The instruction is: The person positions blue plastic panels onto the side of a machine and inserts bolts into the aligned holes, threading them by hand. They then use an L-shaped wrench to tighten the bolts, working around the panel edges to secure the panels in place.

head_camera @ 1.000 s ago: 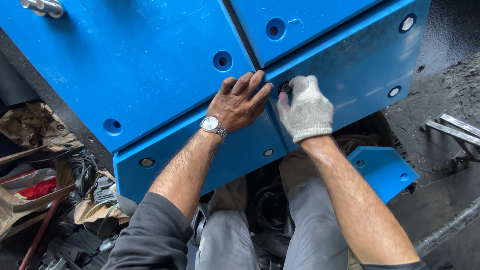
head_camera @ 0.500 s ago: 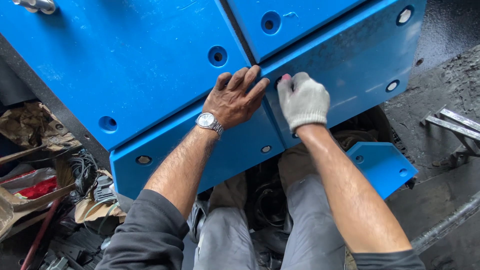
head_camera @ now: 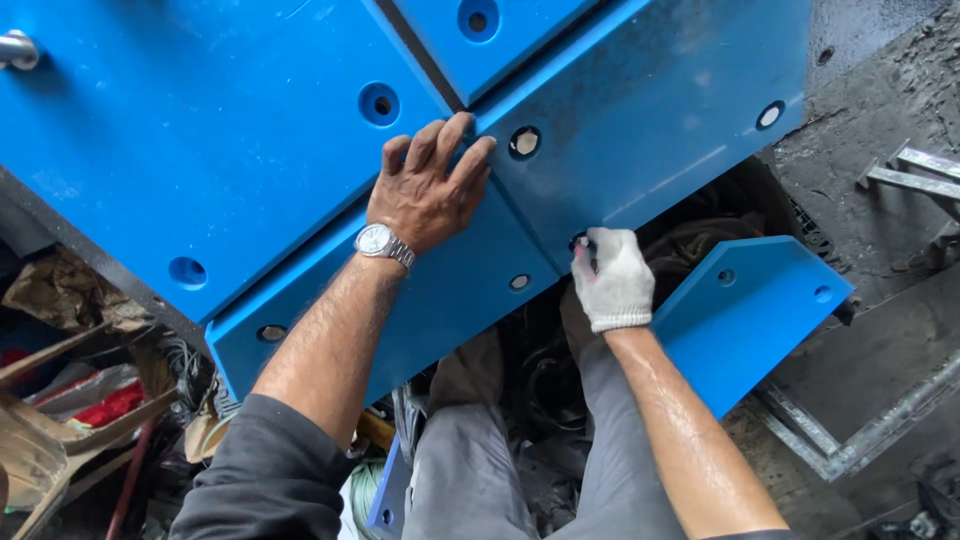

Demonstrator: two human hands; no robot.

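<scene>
Blue panels: thick, smooth slabs (head_camera: 200,150) with a dull plastic-like sheen, cut straight-edged and drilled with round countersunk holes; they fill the upper part of the view and slope down towards the person's lap.
Landmark: the narrow dark seam (head_camera: 425,50) where two upper slabs meet; all places below are given from it.
Left hand (head_camera: 425,190): bare, with a metal wristwatch (head_camera: 380,241), just below the seam, lying flat with fingers spread and pressed on the blue face, gripping nothing.
Right hand (head_camera: 612,280): in a white knit glove, below and to the right of the seam, at the lower edge of the right-hand slab (head_camera: 650,110), curled loosely; a small dark bit shows at its fingertips, but what it is I cannot tell.
Handling: the slabs look stiff, heavy and rather slick; probably best held by the edges, or steadied with a flat palm.
Loose bracket (head_camera: 750,310): a smaller blue angled plate with two holes, well to the lower right of the seam.
Floor: dark, gritty, with grey metal angle bars (head_camera: 920,170) far right.
Clutter: crumpled cardboard and paper (head_camera: 60,290) far lower left.
</scene>
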